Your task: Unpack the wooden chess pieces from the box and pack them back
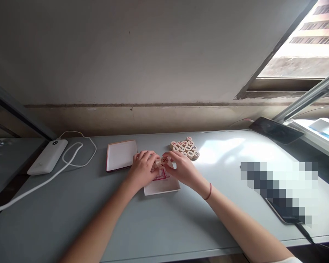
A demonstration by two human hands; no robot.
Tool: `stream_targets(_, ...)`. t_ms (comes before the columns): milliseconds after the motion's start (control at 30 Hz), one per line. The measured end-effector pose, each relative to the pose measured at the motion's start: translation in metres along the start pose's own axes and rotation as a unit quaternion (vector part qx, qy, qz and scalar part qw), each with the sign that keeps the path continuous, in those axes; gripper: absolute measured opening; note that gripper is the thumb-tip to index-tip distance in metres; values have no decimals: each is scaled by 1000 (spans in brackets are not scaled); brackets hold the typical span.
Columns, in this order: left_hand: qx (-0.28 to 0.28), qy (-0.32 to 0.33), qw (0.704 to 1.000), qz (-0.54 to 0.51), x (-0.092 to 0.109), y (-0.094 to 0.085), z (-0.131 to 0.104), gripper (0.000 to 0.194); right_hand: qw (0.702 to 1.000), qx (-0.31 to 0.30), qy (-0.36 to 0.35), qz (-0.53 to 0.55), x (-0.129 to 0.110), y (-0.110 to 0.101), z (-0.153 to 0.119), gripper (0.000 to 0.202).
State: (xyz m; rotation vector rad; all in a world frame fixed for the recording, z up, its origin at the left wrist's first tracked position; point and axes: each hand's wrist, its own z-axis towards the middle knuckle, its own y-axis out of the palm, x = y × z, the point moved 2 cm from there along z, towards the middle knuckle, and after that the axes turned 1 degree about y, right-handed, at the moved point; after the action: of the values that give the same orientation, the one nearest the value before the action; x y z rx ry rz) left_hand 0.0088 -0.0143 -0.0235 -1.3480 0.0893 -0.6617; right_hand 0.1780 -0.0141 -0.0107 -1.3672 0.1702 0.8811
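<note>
An open white box [162, 187] with a red-lined sheet inside lies on the grey table in the middle. Over its far part, my right hand [181, 168] pinches a round wooden piece [165, 160] with a dark character. My left hand [144, 167] has its fingers curled round pieces at the box's left side, mostly hidden by the fingers. Just behind my right hand stands a cluster of round wooden pieces [188, 148] in stacked rows, with red or black characters. The box lid [122, 155] lies left of my left hand, its white inside facing up.
A white power bank [48, 157] with a white cable [38, 187] is at the left. A dark phone [276, 129] lies at the back right, and another device [283, 212], partly pixelated, at the right. The wall [153, 120] bounds the table behind.
</note>
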Motion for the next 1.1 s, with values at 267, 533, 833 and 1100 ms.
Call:
stream_targets(267,-36,23,997,-61,-11,7,-3,51,985,-39,-49,-163,-2,5,-1,16)
stream_targets(533,-59,10,997,-49,-8,10,0,50,981,-50,-57,-178,-3,18,5,11)
stream_targets(833,-66,21,998,11,1,12,10,31,973,62,156,-160,55,-48,39,22)
stream_targets(1100,-84,31,995,47,-17,-8,4,37,927,-87,295,-215,96,-62,77,33)
